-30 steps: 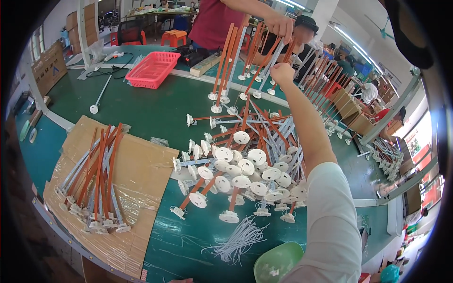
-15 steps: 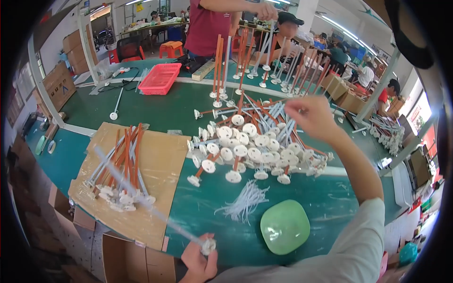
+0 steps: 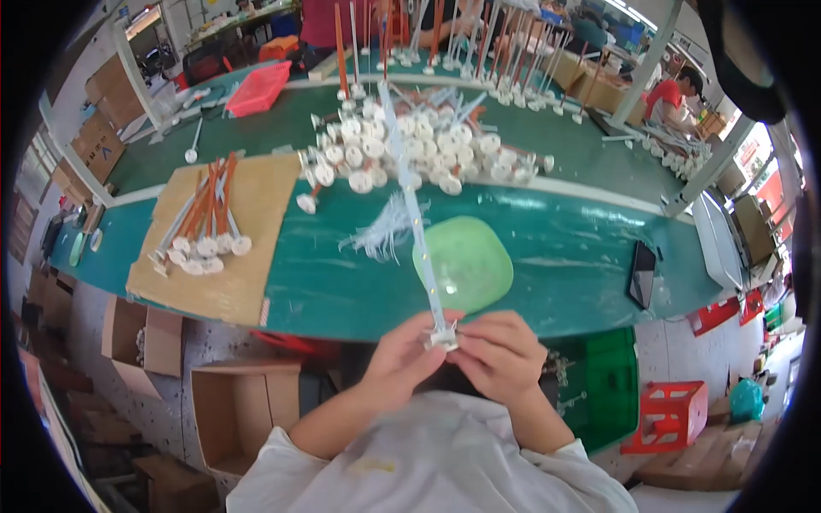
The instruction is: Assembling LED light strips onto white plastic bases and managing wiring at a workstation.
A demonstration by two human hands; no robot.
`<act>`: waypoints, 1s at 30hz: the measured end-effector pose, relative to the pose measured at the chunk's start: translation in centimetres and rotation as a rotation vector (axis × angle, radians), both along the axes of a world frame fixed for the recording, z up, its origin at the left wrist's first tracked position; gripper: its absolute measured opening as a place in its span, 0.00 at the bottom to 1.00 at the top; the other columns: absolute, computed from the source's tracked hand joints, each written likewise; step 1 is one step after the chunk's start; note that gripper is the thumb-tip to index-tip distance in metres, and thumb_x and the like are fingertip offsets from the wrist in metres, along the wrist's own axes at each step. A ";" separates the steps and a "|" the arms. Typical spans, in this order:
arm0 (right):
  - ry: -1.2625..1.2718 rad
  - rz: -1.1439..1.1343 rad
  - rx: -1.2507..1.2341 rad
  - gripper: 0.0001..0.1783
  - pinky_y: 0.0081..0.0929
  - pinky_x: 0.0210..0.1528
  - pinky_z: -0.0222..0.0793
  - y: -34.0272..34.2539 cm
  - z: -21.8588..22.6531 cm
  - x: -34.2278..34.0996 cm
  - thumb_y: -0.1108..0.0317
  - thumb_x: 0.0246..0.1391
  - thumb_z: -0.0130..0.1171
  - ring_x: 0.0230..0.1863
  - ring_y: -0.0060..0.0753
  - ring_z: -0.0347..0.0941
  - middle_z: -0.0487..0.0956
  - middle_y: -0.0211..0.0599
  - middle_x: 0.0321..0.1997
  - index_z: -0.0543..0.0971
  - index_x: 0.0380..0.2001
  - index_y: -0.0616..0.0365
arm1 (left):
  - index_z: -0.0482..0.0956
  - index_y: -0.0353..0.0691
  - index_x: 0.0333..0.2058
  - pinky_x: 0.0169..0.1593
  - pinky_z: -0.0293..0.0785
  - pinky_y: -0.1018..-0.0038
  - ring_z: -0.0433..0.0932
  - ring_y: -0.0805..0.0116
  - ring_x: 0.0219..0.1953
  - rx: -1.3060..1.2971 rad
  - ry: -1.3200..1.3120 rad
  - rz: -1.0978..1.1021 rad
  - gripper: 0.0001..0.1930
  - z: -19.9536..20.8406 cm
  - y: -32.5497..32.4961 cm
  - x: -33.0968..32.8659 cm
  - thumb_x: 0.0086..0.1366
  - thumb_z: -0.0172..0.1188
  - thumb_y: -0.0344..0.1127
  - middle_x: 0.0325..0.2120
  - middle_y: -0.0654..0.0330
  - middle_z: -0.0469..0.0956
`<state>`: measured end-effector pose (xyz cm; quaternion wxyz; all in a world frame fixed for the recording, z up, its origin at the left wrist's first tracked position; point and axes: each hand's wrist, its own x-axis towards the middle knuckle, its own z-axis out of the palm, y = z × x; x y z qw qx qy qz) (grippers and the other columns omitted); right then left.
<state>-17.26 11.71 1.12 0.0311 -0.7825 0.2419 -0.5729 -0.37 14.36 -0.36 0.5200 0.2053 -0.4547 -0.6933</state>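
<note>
Close to my body, a pale blue-grey rod point(image 3: 412, 218) with a white disc-like base point(image 3: 444, 337) points away from me over the table. My left hand point(image 3: 400, 363) is closed around the base from the left. At the base's right side my right hand point(image 3: 503, 355) pinches with its fingertips; whether a small piece is between them is hidden. Beyond the hands lies a green square dish point(image 3: 470, 265), partly crossed by the rod. Left of it is a bunch of thin whitish strips point(image 3: 380, 229).
Farther off rises a heap of white-based rods point(image 3: 410, 141). Several more lie on a cardboard sheet point(image 3: 278, 192) at left. A dark phone point(image 3: 641, 274) lies at right. A red basket point(image 3: 259, 89) sits at the far left; a green crate point(image 3: 611, 389) is below the table's edge.
My right hand has come back from the heap to the rod's base. The rod has swung from pointing left to pointing straight away, and the view has tilted down.
</note>
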 end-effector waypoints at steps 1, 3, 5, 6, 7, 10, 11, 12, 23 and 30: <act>-0.020 0.001 -0.007 0.17 0.28 0.31 0.74 0.5 -0.4 -0.5 0.78 0.28 0.73 0.31 0.40 0.77 0.80 0.38 0.33 0.81 0.28 0.60 | 0.64 0.31 0.58 0.57 0.65 0.72 0.70 0.72 0.52 -0.014 -0.018 -0.037 0.22 0.1 0.2 -0.3 0.68 0.52 0.34 0.49 0.59 0.73; -0.016 -0.005 -0.060 0.16 0.27 0.29 0.74 1.5 -0.6 -1.2 0.80 0.28 0.71 0.29 0.40 0.76 0.80 0.39 0.32 0.80 0.28 0.62 | 0.64 0.31 0.58 0.56 0.66 0.72 0.71 0.73 0.51 0.011 -0.036 -0.061 0.22 0.0 1.4 -0.6 0.68 0.52 0.33 0.48 0.59 0.74; -0.018 -0.004 -0.103 0.17 0.27 0.28 0.74 1.8 -1.4 -1.7 0.81 0.28 0.70 0.29 0.39 0.76 0.80 0.39 0.32 0.80 0.28 0.62 | 0.64 0.31 0.58 0.53 0.67 0.73 0.71 0.73 0.50 -0.084 -0.051 -0.061 0.23 -0.4 1.7 -1.4 0.67 0.53 0.32 0.47 0.59 0.74; -0.025 -0.016 -0.169 0.17 0.27 0.28 0.73 2.0 -1.8 -1.9 0.81 0.27 0.70 0.28 0.39 0.76 0.80 0.40 0.32 0.80 0.28 0.63 | 0.64 0.31 0.58 0.53 0.67 0.73 0.71 0.73 0.50 -0.063 -0.049 -0.049 0.23 -0.6 2.1 -1.6 0.67 0.53 0.32 0.47 0.59 0.74; 0.007 -0.003 -0.193 0.18 0.25 0.26 0.73 2.2 -2.0 -2.3 0.81 0.26 0.69 0.27 0.39 0.76 0.79 0.41 0.32 0.79 0.29 0.64 | 0.64 0.31 0.58 0.53 0.68 0.74 0.71 0.74 0.50 -0.071 -0.028 -0.070 0.23 -0.9 2.4 -1.8 0.67 0.54 0.32 0.47 0.59 0.74; -0.010 -0.042 -0.259 0.17 0.24 0.25 0.74 3.1 -3.3 -2.5 0.79 0.30 0.71 0.26 0.39 0.77 0.79 0.41 0.32 0.79 0.29 0.64 | 0.64 0.29 0.58 0.52 0.68 0.74 0.72 0.74 0.48 -0.096 -0.026 -0.074 0.22 -1.4 3.4 -2.2 0.67 0.53 0.31 0.46 0.58 0.74; -0.012 -0.041 -0.248 0.17 0.24 0.25 0.74 3.4 -3.7 -2.5 0.79 0.30 0.71 0.26 0.39 0.77 0.79 0.41 0.32 0.79 0.29 0.64 | 0.64 0.28 0.57 0.51 0.69 0.74 0.73 0.74 0.48 -0.126 -0.044 -0.067 0.22 -1.6 3.7 -2.3 0.67 0.53 0.30 0.46 0.58 0.75; -0.013 -0.074 -0.269 0.16 0.24 0.25 0.75 3.7 -4.1 -2.5 0.77 0.32 0.71 0.26 0.38 0.77 0.79 0.41 0.32 0.78 0.30 0.64 | 0.64 0.28 0.57 0.51 0.69 0.74 0.73 0.74 0.48 -0.117 -0.046 -0.066 0.22 -1.7 3.7 -2.4 0.67 0.53 0.30 0.46 0.58 0.75; -0.053 -0.090 -0.305 0.17 0.24 0.27 0.77 4.8 -5.4 -3.1 0.78 0.32 0.73 0.30 0.38 0.77 0.79 0.43 0.35 0.79 0.30 0.67 | 0.71 0.31 0.52 0.42 0.72 0.75 0.78 0.69 0.36 -0.471 -0.353 0.072 0.20 -1.7 3.2 -2.8 0.61 0.59 0.30 0.36 0.56 0.79; 0.021 -0.080 -0.190 0.13 0.26 0.24 0.75 4.6 -5.1 -3.5 0.78 0.39 0.70 0.29 0.40 0.77 0.79 0.42 0.35 0.79 0.31 0.65 | 0.63 0.30 0.59 0.56 0.67 0.72 0.72 0.69 0.51 -0.126 -0.038 -0.158 0.23 -2.4 3.0 -2.3 0.66 0.52 0.24 0.50 0.54 0.73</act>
